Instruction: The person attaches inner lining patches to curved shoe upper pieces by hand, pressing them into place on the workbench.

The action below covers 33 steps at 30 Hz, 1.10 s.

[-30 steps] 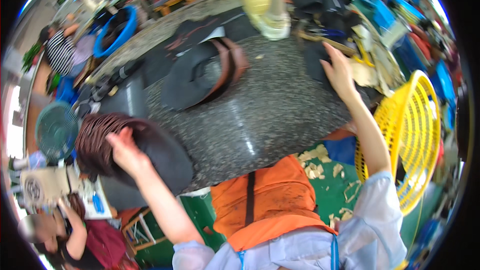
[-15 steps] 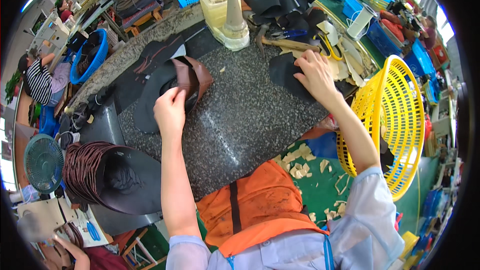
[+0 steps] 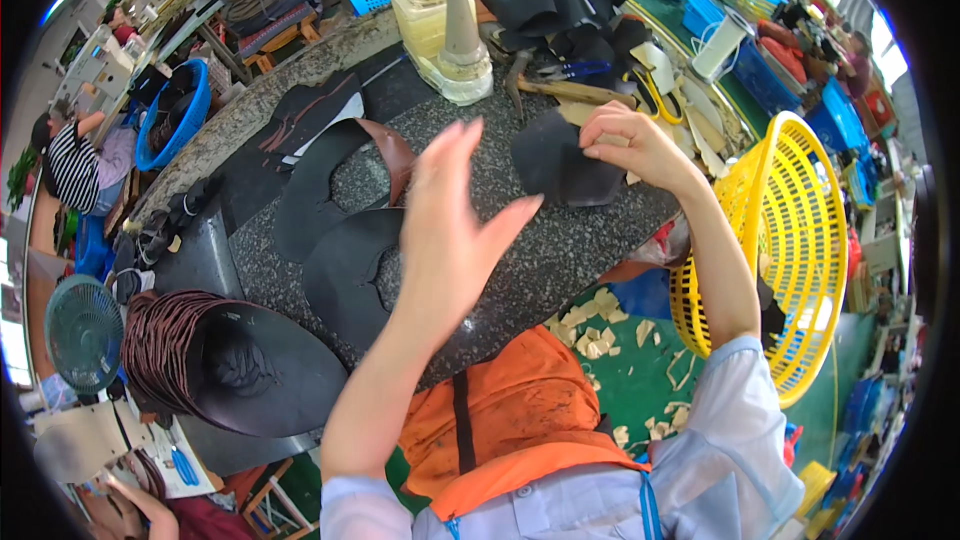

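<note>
My right hand pinches the edge of a small black flat leather-like piece, raised a little at the right of the speckled stone slab. Over the middle of the slab my left hand is in the air, slightly blurred, thumb and fingers apart and nothing in it. Left of it, a curved black shoe-upper piece lies spread out on the stone, a brown flap showing at its far end. My left hand hides part of its right side. A nested stack of black and brown shoe uppers sits near left.
At the slab's far side stand a yellowish container and a grey cone, beside a hammer and yellow-handled scissors. A yellow basket stands right. Scraps litter the green floor. A person in stripes sits far left.
My left hand has let go of the curved shoe upper and moved right; the upper now lies opened out. My right hand has lifted the small black piece slightly and drawn it left.
</note>
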### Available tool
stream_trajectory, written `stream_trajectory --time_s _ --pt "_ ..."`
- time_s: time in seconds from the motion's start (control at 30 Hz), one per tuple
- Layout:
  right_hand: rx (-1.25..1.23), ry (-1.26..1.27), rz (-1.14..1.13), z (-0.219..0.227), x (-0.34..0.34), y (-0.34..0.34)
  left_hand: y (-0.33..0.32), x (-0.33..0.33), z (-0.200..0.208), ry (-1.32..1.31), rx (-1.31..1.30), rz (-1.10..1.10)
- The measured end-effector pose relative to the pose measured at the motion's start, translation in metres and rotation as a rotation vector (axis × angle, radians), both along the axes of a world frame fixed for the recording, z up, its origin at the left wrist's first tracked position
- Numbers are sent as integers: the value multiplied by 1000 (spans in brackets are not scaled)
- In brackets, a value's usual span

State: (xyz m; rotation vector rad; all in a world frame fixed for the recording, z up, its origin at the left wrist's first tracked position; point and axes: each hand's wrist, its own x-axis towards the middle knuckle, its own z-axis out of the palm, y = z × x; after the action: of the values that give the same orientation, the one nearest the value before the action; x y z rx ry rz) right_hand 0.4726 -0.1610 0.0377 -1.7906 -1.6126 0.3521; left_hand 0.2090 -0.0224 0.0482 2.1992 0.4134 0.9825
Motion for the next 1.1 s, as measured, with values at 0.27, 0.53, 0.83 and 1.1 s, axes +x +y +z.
stream_trajectory --time_s 0.27,0.53,0.83,1.1 --pt "214 149 -8 11 -7 -2 56 95 -32 137 -1146 -306" --pt "631 925 -149 -4 27 -19 21 97 -12 -211 -84 35" --pt "505 624 -343 0 -37 -2 -3 88 4 -19 -1055 -634" --pt "543 900 -49 3 -83 17 -13 44 11 -208 -1097 -644"
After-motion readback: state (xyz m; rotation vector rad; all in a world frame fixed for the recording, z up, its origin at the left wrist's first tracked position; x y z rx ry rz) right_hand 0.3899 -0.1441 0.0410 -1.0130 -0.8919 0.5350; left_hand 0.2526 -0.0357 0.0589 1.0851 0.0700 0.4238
